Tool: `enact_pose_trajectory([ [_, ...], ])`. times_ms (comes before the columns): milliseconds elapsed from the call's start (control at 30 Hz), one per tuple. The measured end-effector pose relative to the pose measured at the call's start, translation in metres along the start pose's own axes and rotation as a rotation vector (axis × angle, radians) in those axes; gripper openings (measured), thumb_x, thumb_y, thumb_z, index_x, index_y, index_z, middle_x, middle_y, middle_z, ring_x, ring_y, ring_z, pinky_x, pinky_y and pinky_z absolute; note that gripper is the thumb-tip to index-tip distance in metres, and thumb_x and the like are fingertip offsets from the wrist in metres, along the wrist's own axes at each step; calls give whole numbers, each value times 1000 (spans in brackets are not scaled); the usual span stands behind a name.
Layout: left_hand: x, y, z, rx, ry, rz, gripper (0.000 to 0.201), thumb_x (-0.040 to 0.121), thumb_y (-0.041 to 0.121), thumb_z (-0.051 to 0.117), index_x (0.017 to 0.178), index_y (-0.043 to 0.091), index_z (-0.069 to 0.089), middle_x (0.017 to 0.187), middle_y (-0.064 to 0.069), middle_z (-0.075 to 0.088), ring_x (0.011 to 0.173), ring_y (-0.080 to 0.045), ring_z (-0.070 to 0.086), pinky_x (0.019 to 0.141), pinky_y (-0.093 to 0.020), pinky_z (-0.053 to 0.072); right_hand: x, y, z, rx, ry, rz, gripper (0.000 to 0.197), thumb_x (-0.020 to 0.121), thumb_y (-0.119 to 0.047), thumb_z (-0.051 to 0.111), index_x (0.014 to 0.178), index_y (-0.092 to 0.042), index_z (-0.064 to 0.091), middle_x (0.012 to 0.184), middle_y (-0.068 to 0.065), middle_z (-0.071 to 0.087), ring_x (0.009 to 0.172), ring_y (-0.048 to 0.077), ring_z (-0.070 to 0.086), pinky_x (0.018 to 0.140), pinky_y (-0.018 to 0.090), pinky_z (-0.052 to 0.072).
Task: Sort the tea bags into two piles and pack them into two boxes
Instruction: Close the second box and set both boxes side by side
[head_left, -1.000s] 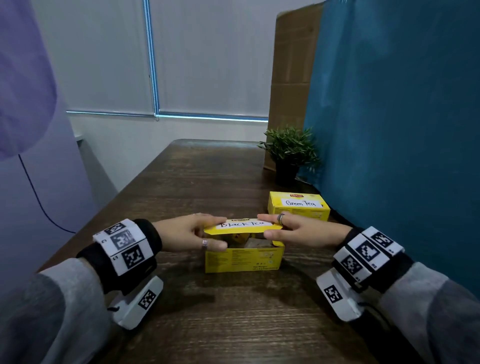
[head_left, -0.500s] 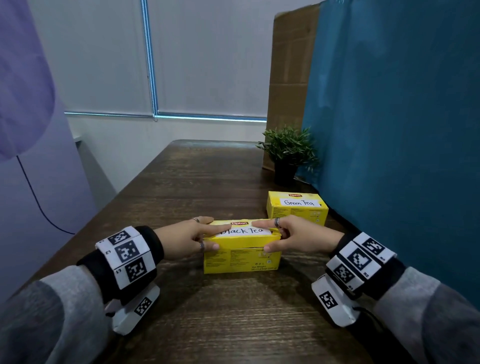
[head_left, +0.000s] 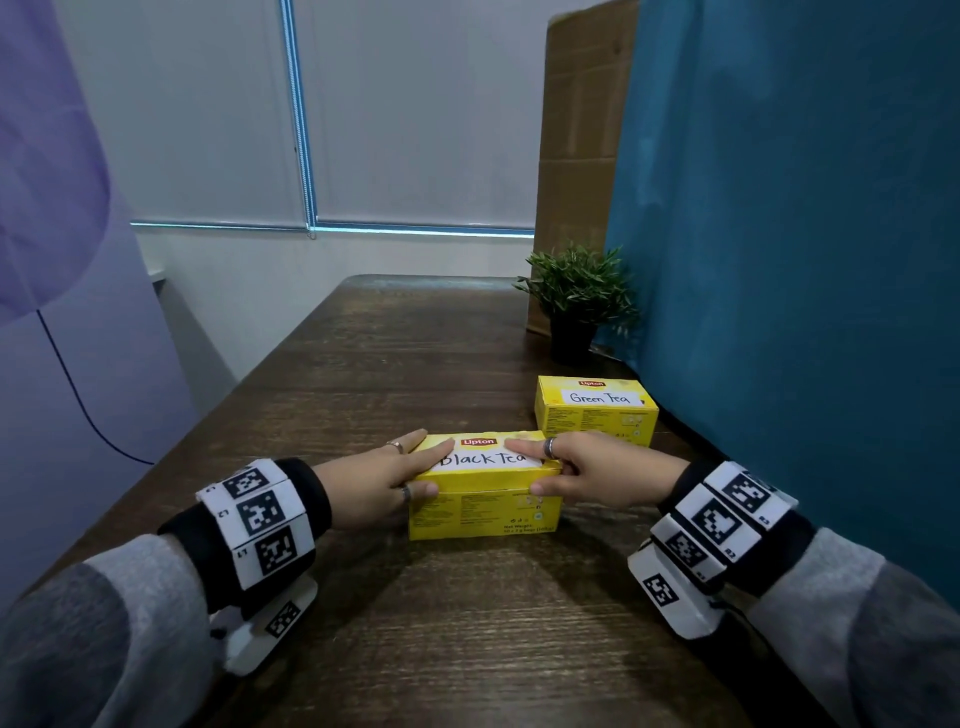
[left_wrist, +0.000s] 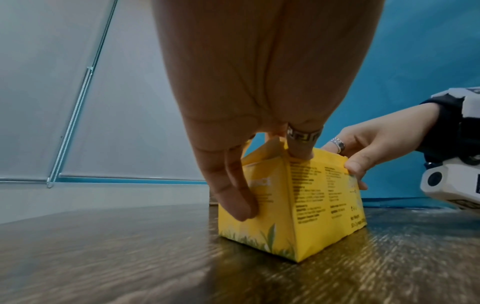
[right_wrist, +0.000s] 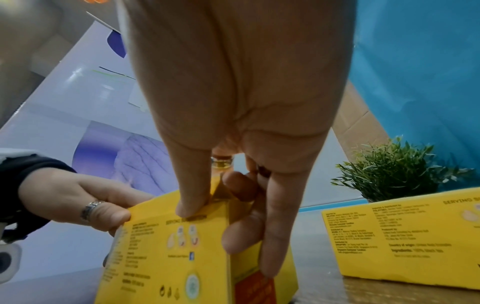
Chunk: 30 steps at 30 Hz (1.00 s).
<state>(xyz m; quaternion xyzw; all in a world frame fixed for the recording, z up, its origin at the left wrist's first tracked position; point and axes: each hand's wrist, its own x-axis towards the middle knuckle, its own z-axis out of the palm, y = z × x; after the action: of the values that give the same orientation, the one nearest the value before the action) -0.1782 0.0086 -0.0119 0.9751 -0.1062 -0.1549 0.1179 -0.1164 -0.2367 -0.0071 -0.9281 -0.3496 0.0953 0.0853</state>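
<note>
The yellow Black Tea box (head_left: 485, 512) (left_wrist: 311, 205) (right_wrist: 168, 257) stands on the wooden table (head_left: 467, 649) with its lid flat down. My left hand (head_left: 431, 467) (left_wrist: 270, 179) grips its left end, index finger on the lid, thumb on the front face. At the right end my right hand (head_left: 545, 467) (right_wrist: 233, 226) holds it the same way. The closed yellow Green Tea box (head_left: 597, 410) (right_wrist: 402, 236) sits just behind it to the right. No loose tea bags are in view.
A small potted plant (head_left: 576, 291) (right_wrist: 389, 170) stands behind the Green Tea box. A blue partition (head_left: 779, 260) runs along the table's right edge, with a tall cardboard panel (head_left: 576, 156) at its far end. The table's left edge drops off beside a white wall.
One second ago both hands held the Black Tea lid raised above the open box. The lid has come down flat and the fingers now press on it.
</note>
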Motion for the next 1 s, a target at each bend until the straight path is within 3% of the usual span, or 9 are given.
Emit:
enact_pose_trajectory([
  [133,-1,-1,3,-16,-29,-3,58,98,44,32,147,42,1,158,2,-17,146,-23,4,118,-33,10,-2,-3,1,-19,-3,10,58,95,-38,48,148,-30,26,76,-16,39,83,11,46,78,21,35],
  [233,-3,-1,4,-1,-40,-3,67,94,45,42,147,43,0,157,2,-20,146,-23,6,117,-32,15,-5,-9,0,-66,-33,8,58,96,-40,45,149,-28,22,79,-13,37,88,11,42,82,23,33],
  [367,-4,1,4,61,-50,-20,71,95,36,47,146,44,-1,156,5,-22,146,-23,9,117,-34,22,-8,-13,2,-189,-108,55,61,94,-48,44,145,-16,35,100,3,45,98,18,47,93,33,42],
  [467,-5,4,5,71,-26,-31,71,95,33,48,147,43,1,157,3,-21,145,-23,12,116,-33,24,-10,-20,6,-273,-143,73,63,98,-44,38,152,-21,14,122,12,46,118,26,46,100,37,40],
  [533,-7,7,5,52,-10,-45,71,94,31,51,148,42,4,157,-2,-19,144,-25,16,113,-32,28,-11,-24,7,-307,-148,74,62,100,-40,34,152,-25,4,130,14,43,121,28,44,101,38,39],
  [633,-6,9,4,23,44,-59,71,88,30,61,145,37,18,158,-12,-2,143,-28,19,112,-35,30,-10,-27,6,-327,-134,90,61,100,-37,36,151,-28,5,132,14,41,122,29,44,103,41,39],
  [733,3,3,-3,10,115,-53,73,80,31,70,139,36,27,149,-9,26,133,-25,33,107,-37,35,-6,-30,2,-322,-73,110,61,97,-36,44,150,-30,16,131,11,39,119,29,48,99,42,43],
  [867,21,-1,-14,33,136,-153,75,78,31,72,139,35,30,137,-13,43,126,-28,40,99,-35,41,12,-33,-4,-261,21,92,54,90,-27,60,139,-17,39,128,9,40,110,29,55,93,38,46],
  [1000,44,-6,-21,1,191,-231,69,79,28,72,137,34,35,125,-10,55,95,-25,60,79,-34,54,46,-25,-11,-222,89,102,34,88,-10,61,119,-13,48,124,9,44,107,30,56,84,36,45],
])
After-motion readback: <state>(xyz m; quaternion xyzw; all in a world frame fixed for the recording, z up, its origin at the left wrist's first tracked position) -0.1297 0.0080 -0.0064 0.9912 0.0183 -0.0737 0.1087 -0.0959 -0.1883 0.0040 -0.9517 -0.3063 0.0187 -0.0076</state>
